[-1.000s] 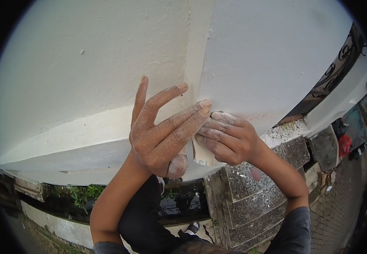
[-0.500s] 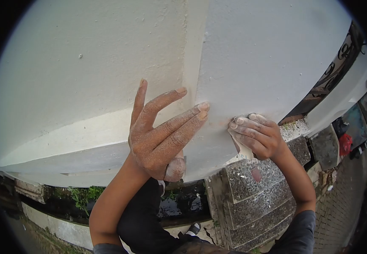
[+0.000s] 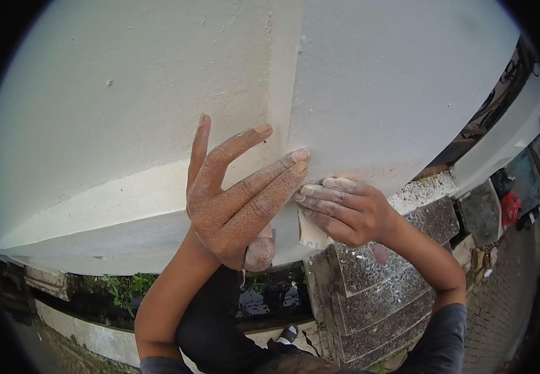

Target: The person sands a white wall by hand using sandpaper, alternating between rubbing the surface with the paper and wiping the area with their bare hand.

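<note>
No text can be read with certainty. The one piece of printing that shows is on a pale piece of paper [image 3: 311, 234] held by the person's right hand [image 3: 345, 215]. It is a short row of faint blue-grey characters, on the part of the paper that sticks out below that hand's fingers, along the lower edge. The marks are small, blurred and partly cut off.

Sheet [image 3: 311, 234] between right hand [image 3: 350, 213] and wall [image 3: 370, 93], left hand [image 3: 236, 202] to its left.
</note>
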`<act>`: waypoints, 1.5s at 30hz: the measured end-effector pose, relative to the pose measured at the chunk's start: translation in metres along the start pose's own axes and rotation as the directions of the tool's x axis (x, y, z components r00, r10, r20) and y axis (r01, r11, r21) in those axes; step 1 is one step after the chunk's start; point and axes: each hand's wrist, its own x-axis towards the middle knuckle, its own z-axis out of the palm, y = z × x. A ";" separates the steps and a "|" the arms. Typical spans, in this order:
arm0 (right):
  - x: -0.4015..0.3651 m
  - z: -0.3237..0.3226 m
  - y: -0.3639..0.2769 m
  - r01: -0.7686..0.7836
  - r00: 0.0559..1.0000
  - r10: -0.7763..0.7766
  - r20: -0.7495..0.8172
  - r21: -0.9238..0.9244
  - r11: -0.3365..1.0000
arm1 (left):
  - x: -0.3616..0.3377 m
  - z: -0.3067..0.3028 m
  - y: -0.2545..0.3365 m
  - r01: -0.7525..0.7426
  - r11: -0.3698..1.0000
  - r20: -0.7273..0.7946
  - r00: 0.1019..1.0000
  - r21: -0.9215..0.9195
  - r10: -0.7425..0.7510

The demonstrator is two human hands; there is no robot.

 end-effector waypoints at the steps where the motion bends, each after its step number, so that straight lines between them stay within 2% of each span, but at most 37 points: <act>1: 0.014 0.010 -0.008 0.019 0.999 -0.017 -0.030 0.056 0.998 | 0.000 0.000 0.001 0.004 1.000 0.008 1.000 -0.001 -0.004; 4: 0.006 -0.006 0.005 0.060 0.998 -0.060 0.026 0.018 0.998 | 0.001 -0.003 0.000 0.005 1.000 0.014 1.000 0.002 -0.005; 5: -0.014 -0.012 0.015 0.038 0.999 -0.039 0.031 0.046 0.998 | -0.001 -0.001 -0.001 0.006 1.000 0.005 1.000 -0.008 -0.006; 8: -0.039 -0.024 0.017 -0.033 0.999 0.034 0.029 -0.056 0.998 | 0.000 -0.001 -0.001 0.007 1.000 -0.018 1.000 -0.017 -0.007; 12: 0.029 0.008 -0.014 -0.014 1.000 0.015 -0.010 0.095 0.995 | 0.001 -0.004 0.001 0.020 0.999 0.032 0.999 -0.032 -0.019; 15: 0.009 -0.005 0.002 0.012 1.000 -0.013 0.016 0.044 0.999 | 0.004 -0.007 -0.001 0.040 0.996 0.048 0.998 -0.085 -0.036; 18: -0.022 -0.019 0.012 -0.057 0.997 0.054 0.055 0.050 0.997 | 0.003 -0.003 0.000 0.049 0.993 0.040 0.998 -0.110 -0.045; 23: 0.026 0.006 -0.015 -0.038 0.999 0.039 -0.007 0.100 0.994 | 0.004 -0.005 -0.005 0.016 0.996 0.038 0.999 -0.093 -0.012; 26: -0.014 -0.008 0.009 -0.004 1.000 0.002 0.031 0.064 0.998 | 0.005 -0.008 -0.002 0.015 0.995 0.074 0.997 -0.097 -0.008; 29: -0.020 -0.006 0.008 -0.037 0.999 0.036 0.019 0.061 0.997 | 0.005 -0.009 -0.001 0.037 0.997 0.136 0.990 -0.064 -0.028; 33: 0.037 0.007 -0.019 -0.038 0.999 0.033 0.037 0.156 0.987 | 0.005 -0.008 -0.003 0.044 0.994 0.078 0.996 -0.101 -0.037; 36: -0.003 -0.004 0.008 0.023 1.000 -0.022 -0.017 0.080 0.997 | 0.004 -0.011 -0.004 0.066 0.987 0.084 0.995 -0.145 -0.054; 37: -0.017 -0.014 0.015 0.021 0.999 -0.024 0.035 0.077 0.997 | 0.004 -0.010 -0.005 0.066 0.988 0.088 0.995 -0.139 -0.054; 40: -0.004 -0.003 0.000 -0.079 0.996 0.082 -0.039 0.057 0.995 | 0.005 -0.006 -0.002 0.061 0.990 0.092 0.995 -0.127 -0.049; 41: 0.008 0.007 -0.008 -0.068 0.994 0.074 -0.086 0.067 0.995 | 0.006 -0.006 -0.003 0.048 0.991 0.082 0.996 -0.127 -0.038; 44: 0.024 0.010 -0.016 -0.081 0.994 0.088 -0.070 0.105 0.991 | 0.007 -0.007 -0.003 0.046 0.992 0.077 0.996 -0.121 -0.037; 45: 0.013 0.007 -0.010 -0.061 0.997 0.065 -0.052 0.066 0.996 | 0.008 -0.008 -0.001 0.049 0.993 0.087 0.995 -0.111 -0.040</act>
